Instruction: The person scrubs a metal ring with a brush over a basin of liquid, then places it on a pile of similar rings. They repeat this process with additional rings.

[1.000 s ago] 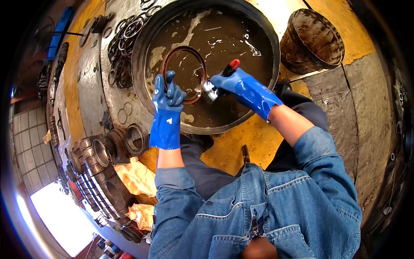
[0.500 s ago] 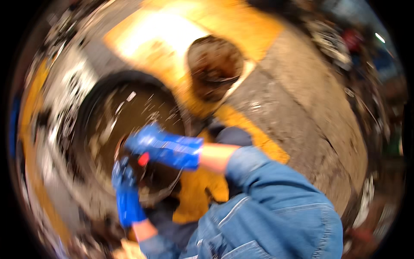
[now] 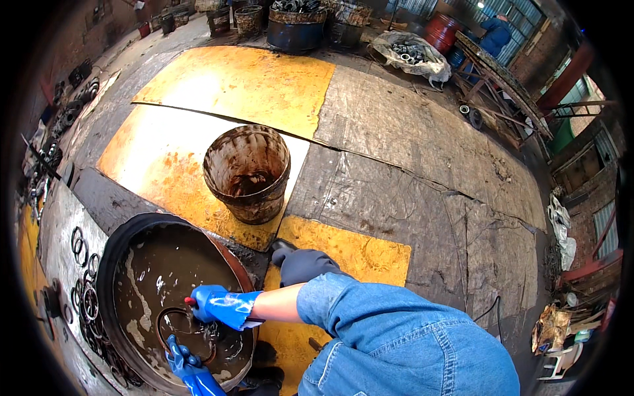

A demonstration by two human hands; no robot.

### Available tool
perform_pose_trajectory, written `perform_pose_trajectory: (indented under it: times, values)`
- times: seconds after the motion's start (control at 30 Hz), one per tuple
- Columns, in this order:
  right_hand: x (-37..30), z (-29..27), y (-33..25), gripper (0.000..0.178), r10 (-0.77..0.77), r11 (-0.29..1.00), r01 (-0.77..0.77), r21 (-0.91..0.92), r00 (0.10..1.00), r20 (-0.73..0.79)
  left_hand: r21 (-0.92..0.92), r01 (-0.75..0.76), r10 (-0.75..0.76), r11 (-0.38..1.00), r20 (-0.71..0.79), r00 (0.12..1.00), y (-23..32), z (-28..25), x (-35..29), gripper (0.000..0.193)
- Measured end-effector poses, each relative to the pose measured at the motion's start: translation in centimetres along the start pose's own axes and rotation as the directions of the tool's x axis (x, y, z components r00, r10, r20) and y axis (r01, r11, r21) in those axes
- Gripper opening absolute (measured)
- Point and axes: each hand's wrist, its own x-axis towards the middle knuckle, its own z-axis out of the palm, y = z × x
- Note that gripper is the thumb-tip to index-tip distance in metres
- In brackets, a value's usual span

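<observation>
A wide drum (image 3: 112, 274) of murky brown liquid stands at the lower left. Over it, my left hand (image 3: 183, 360), in a blue rubber glove, is closed on the near edge of a thin dark ring (image 3: 160, 328). My right hand (image 3: 214, 306), gloved the same way, is closed round a tool with a red handle end (image 3: 191, 301). The tool's working end is hidden by the glove and the dark area below it, so its kind is unclear. The right hand sits just beyond the ring. Pale foam streaks float on the liquid.
Several dark rings (image 3: 90, 303) lie on a metal sheet left of the drum. A grimy bucket (image 3: 254, 210) stands ahead on yellow boards (image 3: 244, 76). At the back are dark barrels (image 3: 296, 33), a sack of parts (image 3: 413, 58) and a person in blue (image 3: 496, 36).
The view has swung up, showing more floor and the back of the room. My hands, close together before, are now farther apart, and the ring shows between them.
</observation>
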Motion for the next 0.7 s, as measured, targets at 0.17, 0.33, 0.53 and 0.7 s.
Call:
perform_pose_trajectory:
  times: [0.17,0.33,0.53,0.7]
  values:
    - [-1.6,-3.1,-2.8,0.019,-0.329,0.85,0.293,0.438,0.944,0.008,0.318,-0.083,0.11,0.944,-0.067,0.992,0.4,1.0,-1.2,0.042]
    - [-5.8,-2.7,-6.8,0.022,-0.507,0.771,0.455,0.445,0.862,-0.004,0.422,-0.441,0.423,0.792,0.141,0.895,-1.3,-0.3,0.6,0.039]
    - [-4.9,-3.9,-6.4,0.025,-0.326,0.725,0.214,0.654,0.944,0.053,0.476,-0.501,0.41,0.723,0.288,0.865,-1.8,-2.5,2.1,0.038]
    - [-2.2,-7.1,-2.4,0.032,-0.407,0.413,0.204,0.888,0.913,-0.021,0.429,-0.5,0.286,0.752,0.472,0.834,-2.0,-4.6,5.0,0.037]
